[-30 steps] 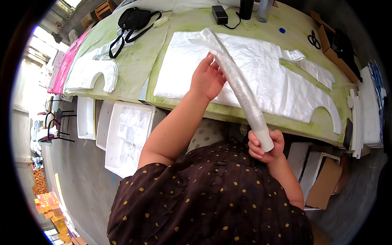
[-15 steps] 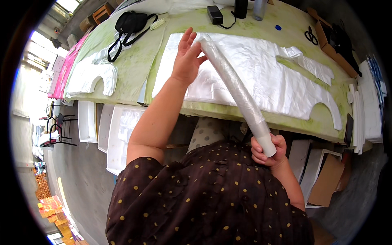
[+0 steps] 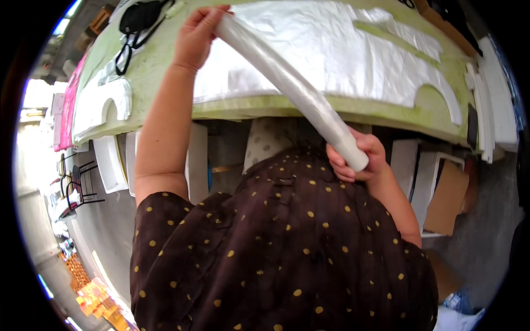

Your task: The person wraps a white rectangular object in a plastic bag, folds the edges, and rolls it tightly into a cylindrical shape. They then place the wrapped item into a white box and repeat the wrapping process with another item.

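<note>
A long roll of translucent whitish plastic film runs slantwise in front of me, from the far left to the near right. At its far end, my left hand is closed with the fingers curled around the tip. My right hand wraps the near end, close to my body. Beneath and beyond the roll, a flat stack of white plastic bags with curved cut-outs at its right end lies on the table. The roll covers part of this stack.
The table has a green, blotchy cover. On its left lie a smaller white plastic stack and a black bag with a strap. White bins stand below left; a cardboard piece leans below right.
My left hand has closed onto the roll's far end, where its fingers were spread before. The roll has swung left at that end, and the view has tilted down.
</note>
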{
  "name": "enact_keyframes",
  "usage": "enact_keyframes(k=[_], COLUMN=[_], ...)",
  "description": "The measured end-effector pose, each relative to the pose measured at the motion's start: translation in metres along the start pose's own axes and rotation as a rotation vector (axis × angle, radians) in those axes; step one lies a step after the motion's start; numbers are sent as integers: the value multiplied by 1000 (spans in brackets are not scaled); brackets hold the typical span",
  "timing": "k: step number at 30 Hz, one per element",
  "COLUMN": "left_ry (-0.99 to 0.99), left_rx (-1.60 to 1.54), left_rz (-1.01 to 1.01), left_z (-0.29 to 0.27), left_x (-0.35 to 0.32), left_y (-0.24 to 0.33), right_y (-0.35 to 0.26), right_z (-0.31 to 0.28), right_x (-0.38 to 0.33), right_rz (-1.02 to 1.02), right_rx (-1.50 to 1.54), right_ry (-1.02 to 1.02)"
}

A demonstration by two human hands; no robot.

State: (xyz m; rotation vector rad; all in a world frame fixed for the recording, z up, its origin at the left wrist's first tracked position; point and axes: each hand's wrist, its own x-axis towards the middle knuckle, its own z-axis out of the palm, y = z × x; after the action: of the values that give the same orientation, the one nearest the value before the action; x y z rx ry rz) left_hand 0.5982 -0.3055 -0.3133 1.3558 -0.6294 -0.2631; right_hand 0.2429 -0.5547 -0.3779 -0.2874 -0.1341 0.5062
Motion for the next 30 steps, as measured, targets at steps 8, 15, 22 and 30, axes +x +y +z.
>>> enact_keyframes(k=[8, 15, 22, 30], left_ry=[355, 295, 315, 233], left_rx=[-164, -912, -975, -820], left_rz=[14, -370, -370, -419], left_z=[38, 139, 152, 145], left_x=[7, -62, -53, -50], left_y=[-17, -7, 0, -5], right_y=[5, 4, -12, -3], right_z=[4, -1, 29, 50], right_x=[0, 6, 29, 54], right_rz=[-48, -50, -153, 125], right_rx=[-59, -10, -526, -1077], right_ry=[81, 92, 322, 589])
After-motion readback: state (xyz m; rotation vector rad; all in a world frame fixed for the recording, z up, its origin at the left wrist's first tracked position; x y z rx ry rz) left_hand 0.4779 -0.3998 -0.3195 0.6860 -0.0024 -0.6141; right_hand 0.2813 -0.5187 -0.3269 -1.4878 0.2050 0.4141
